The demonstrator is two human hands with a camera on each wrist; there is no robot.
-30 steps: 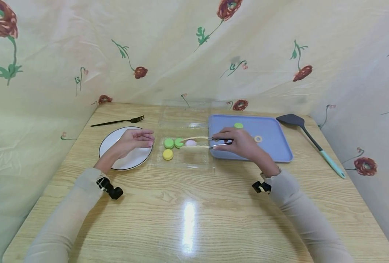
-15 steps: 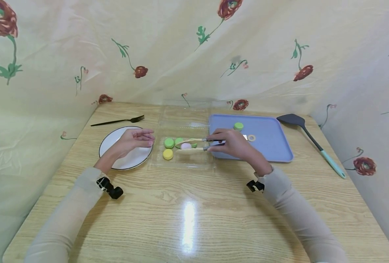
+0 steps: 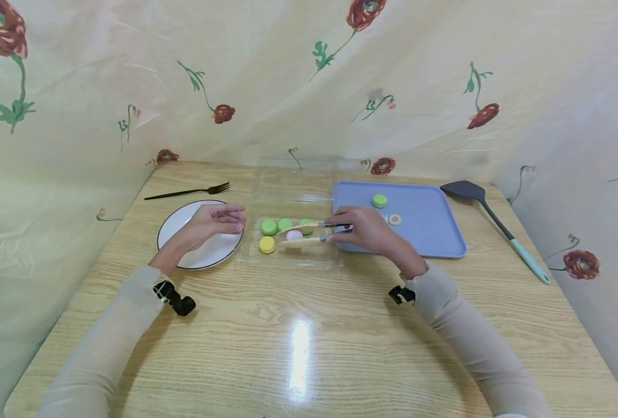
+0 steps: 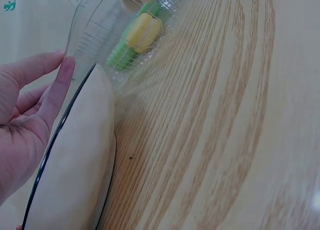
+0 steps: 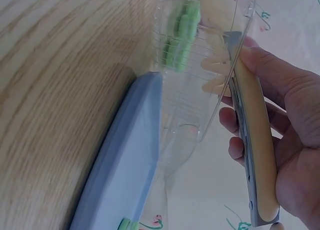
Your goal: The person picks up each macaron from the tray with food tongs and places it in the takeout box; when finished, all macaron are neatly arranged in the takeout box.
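My right hand (image 3: 363, 227) grips a pair of tongs (image 5: 257, 155) with scalloped tips, low over the clear plastic box (image 3: 314, 264). A pale lilac macaron (image 3: 294, 235) lies between the tong tips. Behind it stand several green macarons (image 3: 269, 227) in a row, and a yellow macaron (image 3: 267, 245) is at the front left of the box. My left hand (image 3: 215, 219) reaches over the white black-rimmed plate (image 3: 194, 255). In the left wrist view, its fingertips (image 4: 67, 67) touch the box's side wall, with fingers nearly straight.
The box's lid (image 3: 294, 184) is folded back toward the curtain. On the right, a blue tray (image 3: 429, 232) carries a green macaron (image 3: 379, 201) and a beige ring (image 3: 395, 219). A spatula (image 3: 497, 226) lies beyond it. A black fork (image 3: 186, 193) lies behind the plate.
My right hand has moved left with the tongs, bringing the lilac macaron left and toward the front of the box. Another green macaron now shows behind it. My left hand has stayed put.
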